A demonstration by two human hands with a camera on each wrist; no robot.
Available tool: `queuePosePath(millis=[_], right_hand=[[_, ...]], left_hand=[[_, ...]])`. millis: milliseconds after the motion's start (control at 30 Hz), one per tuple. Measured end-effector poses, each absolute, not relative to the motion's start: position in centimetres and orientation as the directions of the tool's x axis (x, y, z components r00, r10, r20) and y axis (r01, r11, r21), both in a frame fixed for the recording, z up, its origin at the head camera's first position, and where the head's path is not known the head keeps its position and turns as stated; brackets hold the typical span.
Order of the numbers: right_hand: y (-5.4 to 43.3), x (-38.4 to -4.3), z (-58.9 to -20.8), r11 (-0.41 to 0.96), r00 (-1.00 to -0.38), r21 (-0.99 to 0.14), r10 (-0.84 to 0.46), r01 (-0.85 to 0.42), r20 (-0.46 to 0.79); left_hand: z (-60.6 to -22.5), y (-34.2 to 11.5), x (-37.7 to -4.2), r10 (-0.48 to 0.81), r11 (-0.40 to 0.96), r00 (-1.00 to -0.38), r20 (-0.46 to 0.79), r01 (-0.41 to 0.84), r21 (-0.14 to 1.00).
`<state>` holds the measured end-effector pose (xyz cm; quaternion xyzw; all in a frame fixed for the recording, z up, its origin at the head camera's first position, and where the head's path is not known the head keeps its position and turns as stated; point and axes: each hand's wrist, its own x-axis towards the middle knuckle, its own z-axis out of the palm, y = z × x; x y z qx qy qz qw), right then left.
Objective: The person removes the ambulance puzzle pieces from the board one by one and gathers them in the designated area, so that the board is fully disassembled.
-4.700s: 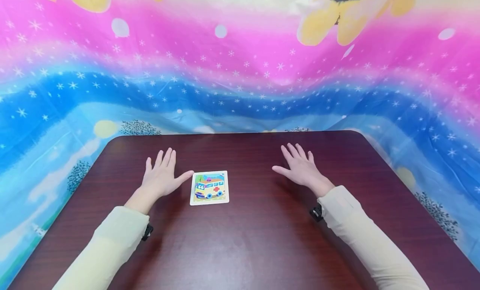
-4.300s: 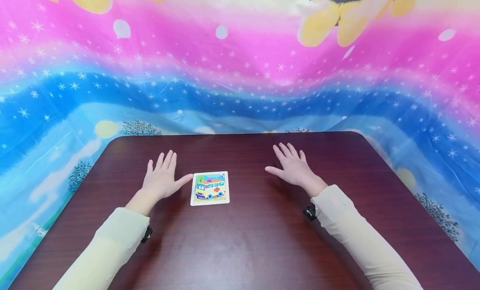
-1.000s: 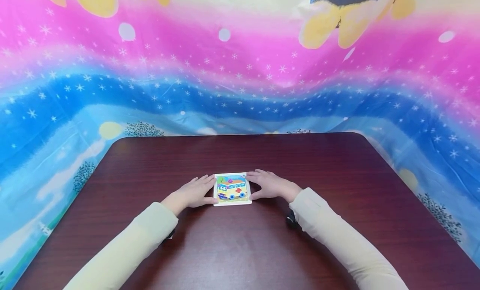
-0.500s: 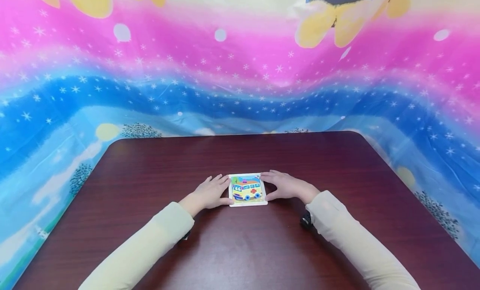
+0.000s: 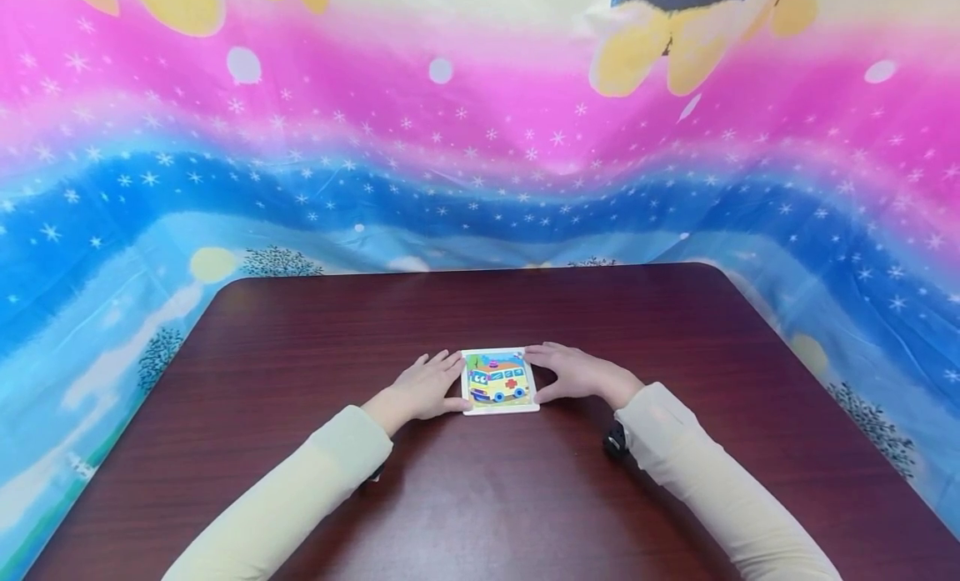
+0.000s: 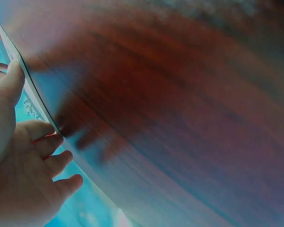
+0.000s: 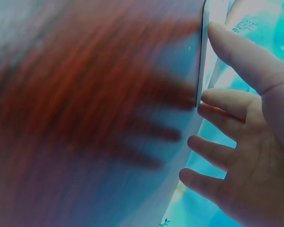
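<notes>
A square picture board with a white border and a cartoon ambulance lies flat near the middle of the dark wooden table. My left hand touches its left side, thumb at the near corner and fingertips at the far corner. On the right side my right hand touches it in the same way. In the left wrist view the board's thin edge meets the thumb and index fingertip, while the other fingers stick out. The right wrist view shows the opposite edge against the right thumb and index finger.
A pink and blue patterned cloth hangs behind the table and along both its sides. The tabletop has rounded far corners. A dark wrist device shows under the right sleeve.
Both hands came in from apart to the board's two sides. The board moved right from left of centre to the middle; over the last half second it shifted only slightly.
</notes>
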<state>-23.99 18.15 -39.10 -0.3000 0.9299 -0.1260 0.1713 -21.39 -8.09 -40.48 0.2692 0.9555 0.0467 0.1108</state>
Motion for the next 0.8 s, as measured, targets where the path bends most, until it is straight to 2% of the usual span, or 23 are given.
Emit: queuePosePath(millis=[333, 433, 800], right_hand=[[16.2, -24.8, -38.9, 0.778, -0.794, -0.328, -0.597, -0.536, -0.116], [15.1, -25.1, -38.9, 0.765, -0.787, -0.325, -0.610, -0.555, -0.092], [11.5, -26.2, -39.3, 0.742, -0.779, -0.394, -0.620, -0.542, -0.096]], left_hand=[[-40.3, -8.0, -21.4, 0.519, 0.854, -0.832, -0.197, 0.494, 0.165], [-40.3, -8.0, -21.4, 0.515, 0.856, -0.833, -0.201, 0.490, 0.163], [-40.4, -8.1, -21.5, 0.522, 0.852, -0.831, -0.193, 0.495, 0.174]])
